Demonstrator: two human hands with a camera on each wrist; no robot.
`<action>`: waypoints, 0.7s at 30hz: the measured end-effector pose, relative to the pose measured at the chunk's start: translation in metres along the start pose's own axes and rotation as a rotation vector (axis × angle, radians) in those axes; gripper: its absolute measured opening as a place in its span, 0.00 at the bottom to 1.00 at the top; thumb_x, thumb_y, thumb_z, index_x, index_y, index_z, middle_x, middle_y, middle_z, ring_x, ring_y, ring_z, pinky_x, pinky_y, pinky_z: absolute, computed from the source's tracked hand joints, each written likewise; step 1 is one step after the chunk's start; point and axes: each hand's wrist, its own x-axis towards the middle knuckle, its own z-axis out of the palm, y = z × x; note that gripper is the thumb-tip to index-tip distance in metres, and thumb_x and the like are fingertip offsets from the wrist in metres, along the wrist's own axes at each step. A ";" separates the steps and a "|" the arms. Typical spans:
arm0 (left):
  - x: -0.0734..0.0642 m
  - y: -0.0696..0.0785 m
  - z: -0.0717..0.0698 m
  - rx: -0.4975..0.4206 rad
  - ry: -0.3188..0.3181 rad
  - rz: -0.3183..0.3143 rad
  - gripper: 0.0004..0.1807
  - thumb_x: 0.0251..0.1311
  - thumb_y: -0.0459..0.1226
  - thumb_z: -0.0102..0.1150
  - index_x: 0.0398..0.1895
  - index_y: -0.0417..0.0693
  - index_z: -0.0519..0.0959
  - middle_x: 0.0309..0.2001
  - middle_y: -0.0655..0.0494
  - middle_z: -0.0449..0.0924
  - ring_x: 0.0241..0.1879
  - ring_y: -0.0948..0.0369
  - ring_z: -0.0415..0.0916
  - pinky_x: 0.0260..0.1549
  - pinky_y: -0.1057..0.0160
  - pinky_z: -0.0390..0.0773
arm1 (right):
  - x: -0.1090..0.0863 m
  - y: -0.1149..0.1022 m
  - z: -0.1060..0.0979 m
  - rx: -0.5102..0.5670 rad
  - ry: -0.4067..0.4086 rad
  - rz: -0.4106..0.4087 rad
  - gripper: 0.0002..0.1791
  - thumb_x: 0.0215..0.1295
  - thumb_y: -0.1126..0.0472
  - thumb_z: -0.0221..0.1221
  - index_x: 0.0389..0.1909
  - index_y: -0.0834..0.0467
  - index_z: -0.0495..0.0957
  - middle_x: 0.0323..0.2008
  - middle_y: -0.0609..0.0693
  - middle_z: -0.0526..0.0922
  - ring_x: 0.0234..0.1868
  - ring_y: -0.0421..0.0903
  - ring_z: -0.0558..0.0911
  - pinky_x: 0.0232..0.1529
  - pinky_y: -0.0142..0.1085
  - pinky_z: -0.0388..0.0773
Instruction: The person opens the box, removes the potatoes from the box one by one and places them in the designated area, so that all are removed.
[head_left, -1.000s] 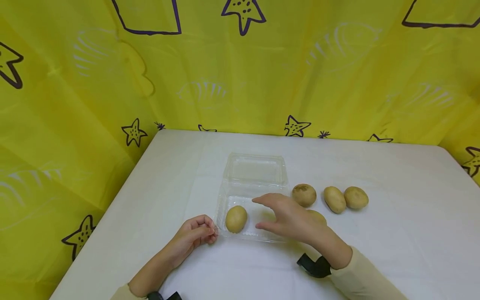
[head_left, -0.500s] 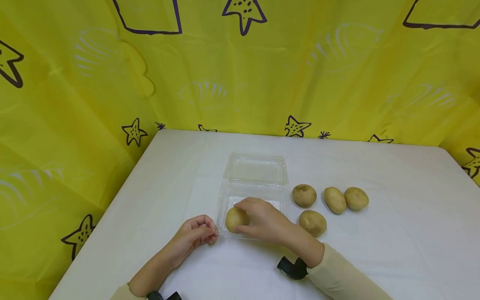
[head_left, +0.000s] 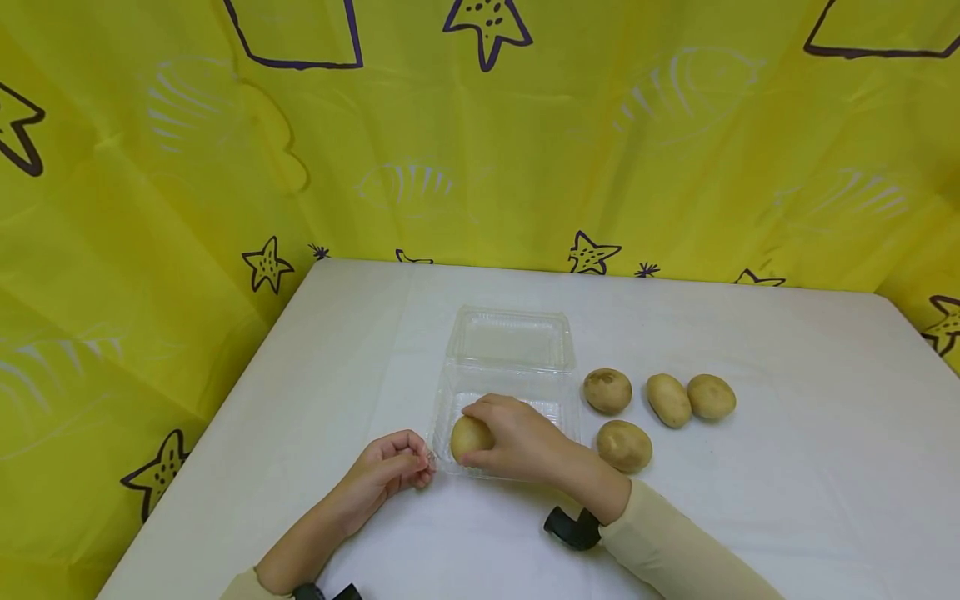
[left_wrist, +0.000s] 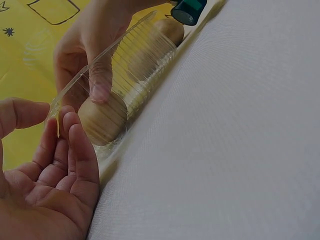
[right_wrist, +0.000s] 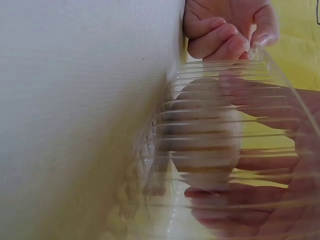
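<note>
A clear plastic clamshell container (head_left: 512,379) lies with its lid folded back on the table. Inside its left end sits a potato (head_left: 468,437), with the thumb and fingers of my right hand (head_left: 517,442) around it. The ribbed container wall stands in front of that potato (right_wrist: 205,135) in the right wrist view. My left hand (head_left: 393,467) pinches the near left corner of the container between thumb and fingers, plain in the left wrist view, where the left hand (left_wrist: 55,180) shows its palm. The right hand partly hides the potato in the head view.
Right of the container lie a potato with a brown patch (head_left: 607,391), another nearer potato (head_left: 624,446), and two touching potatoes, an oblong one (head_left: 669,400) and a rounder one (head_left: 711,397). A yellow patterned curtain (head_left: 480,150) hangs behind the white table (head_left: 810,467).
My right hand has moved left and down from an open pose over the container to grip the potato inside. The left hand has stayed at the corner.
</note>
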 end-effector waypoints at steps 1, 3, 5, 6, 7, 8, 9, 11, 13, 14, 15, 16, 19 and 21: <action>0.000 0.000 0.000 -0.002 0.000 0.000 0.01 0.61 0.30 0.48 0.32 0.42 0.70 0.32 0.53 0.75 0.32 0.63 0.73 0.35 0.68 0.75 | 0.001 0.000 0.000 0.002 -0.007 0.004 0.26 0.49 0.52 0.68 0.46 0.63 0.76 0.40 0.51 0.78 0.39 0.44 0.75 0.39 0.36 0.73; 0.000 0.000 0.000 -0.003 0.000 -0.002 0.01 0.61 0.30 0.48 0.32 0.42 0.70 0.32 0.52 0.75 0.32 0.63 0.73 0.35 0.68 0.74 | 0.002 0.001 0.000 0.006 -0.024 0.010 0.26 0.49 0.52 0.68 0.46 0.63 0.76 0.39 0.49 0.78 0.38 0.43 0.75 0.38 0.35 0.73; 0.000 0.000 0.000 -0.003 0.003 -0.005 0.01 0.61 0.30 0.48 0.32 0.42 0.70 0.32 0.52 0.75 0.32 0.63 0.73 0.35 0.68 0.74 | 0.003 0.001 0.000 0.012 -0.038 0.012 0.25 0.49 0.52 0.68 0.45 0.62 0.76 0.38 0.48 0.77 0.37 0.42 0.74 0.38 0.35 0.72; 0.000 0.000 0.000 -0.003 0.004 -0.007 0.01 0.61 0.30 0.48 0.32 0.42 0.70 0.32 0.53 0.75 0.32 0.63 0.73 0.35 0.68 0.74 | 0.003 0.002 0.000 0.017 -0.046 0.012 0.25 0.49 0.52 0.68 0.45 0.62 0.76 0.38 0.48 0.77 0.36 0.42 0.74 0.37 0.35 0.72; 0.000 0.000 0.000 -0.003 0.006 -0.008 0.01 0.61 0.30 0.48 0.32 0.42 0.70 0.32 0.53 0.75 0.32 0.63 0.73 0.35 0.68 0.74 | 0.004 0.002 0.000 0.023 -0.051 0.012 0.24 0.49 0.52 0.68 0.45 0.62 0.76 0.37 0.47 0.77 0.36 0.42 0.74 0.37 0.34 0.72; 0.000 0.000 0.000 -0.002 0.006 -0.010 0.01 0.61 0.30 0.48 0.32 0.42 0.70 0.32 0.53 0.75 0.32 0.63 0.73 0.35 0.68 0.75 | 0.004 0.002 0.000 0.030 -0.057 0.013 0.24 0.49 0.52 0.68 0.44 0.62 0.76 0.36 0.47 0.77 0.35 0.41 0.74 0.36 0.34 0.72; 0.000 0.000 0.000 -0.002 0.006 -0.010 0.01 0.61 0.30 0.48 0.31 0.42 0.70 0.32 0.53 0.75 0.32 0.63 0.73 0.35 0.68 0.75 | 0.005 0.002 0.000 0.039 -0.061 0.014 0.24 0.49 0.53 0.68 0.44 0.61 0.76 0.35 0.46 0.77 0.35 0.41 0.73 0.36 0.33 0.72; 0.000 0.000 0.000 -0.003 0.006 -0.012 0.01 0.61 0.30 0.48 0.31 0.42 0.70 0.32 0.53 0.75 0.32 0.63 0.73 0.35 0.68 0.75 | 0.006 0.003 -0.001 0.057 -0.071 0.016 0.22 0.49 0.53 0.68 0.43 0.61 0.77 0.33 0.44 0.76 0.33 0.40 0.73 0.34 0.32 0.71; 0.000 0.000 0.000 -0.002 0.004 -0.011 0.01 0.61 0.30 0.48 0.31 0.42 0.70 0.32 0.53 0.75 0.32 0.63 0.73 0.35 0.68 0.75 | 0.007 0.003 -0.001 0.066 -0.073 0.017 0.20 0.49 0.53 0.67 0.41 0.59 0.77 0.31 0.42 0.75 0.32 0.39 0.72 0.33 0.31 0.71; 0.000 0.000 0.001 -0.002 0.004 -0.011 0.01 0.61 0.30 0.48 0.31 0.42 0.70 0.32 0.53 0.75 0.32 0.63 0.73 0.35 0.68 0.75 | 0.007 0.003 -0.001 0.067 -0.073 0.017 0.19 0.49 0.53 0.67 0.41 0.58 0.76 0.30 0.42 0.74 0.31 0.39 0.72 0.32 0.31 0.70; 0.000 0.001 0.001 -0.002 0.004 -0.010 0.01 0.61 0.30 0.48 0.31 0.42 0.70 0.32 0.53 0.75 0.32 0.63 0.73 0.35 0.67 0.75 | 0.008 0.003 -0.001 0.064 -0.072 0.016 0.18 0.50 0.53 0.66 0.39 0.57 0.76 0.30 0.41 0.73 0.31 0.39 0.72 0.32 0.30 0.70; 0.000 0.001 0.001 -0.002 0.005 -0.011 0.02 0.61 0.30 0.48 0.31 0.42 0.70 0.32 0.53 0.75 0.32 0.63 0.73 0.36 0.67 0.75 | 0.008 0.003 -0.001 0.059 -0.069 0.015 0.17 0.50 0.53 0.66 0.38 0.56 0.76 0.29 0.41 0.73 0.31 0.39 0.71 0.31 0.30 0.70; 0.000 0.001 0.001 0.000 0.007 -0.013 0.02 0.61 0.30 0.47 0.31 0.43 0.69 0.32 0.53 0.75 0.32 0.63 0.73 0.36 0.67 0.75 | 0.010 0.003 0.000 0.049 -0.070 0.024 0.16 0.50 0.53 0.65 0.38 0.56 0.75 0.29 0.41 0.72 0.30 0.39 0.71 0.31 0.31 0.70; 0.000 0.001 0.001 0.000 0.008 -0.014 0.02 0.61 0.30 0.47 0.31 0.43 0.69 0.32 0.53 0.75 0.32 0.63 0.73 0.36 0.67 0.75 | 0.011 0.002 0.001 0.039 -0.074 0.038 0.18 0.49 0.53 0.66 0.39 0.57 0.76 0.29 0.41 0.72 0.31 0.39 0.71 0.31 0.31 0.70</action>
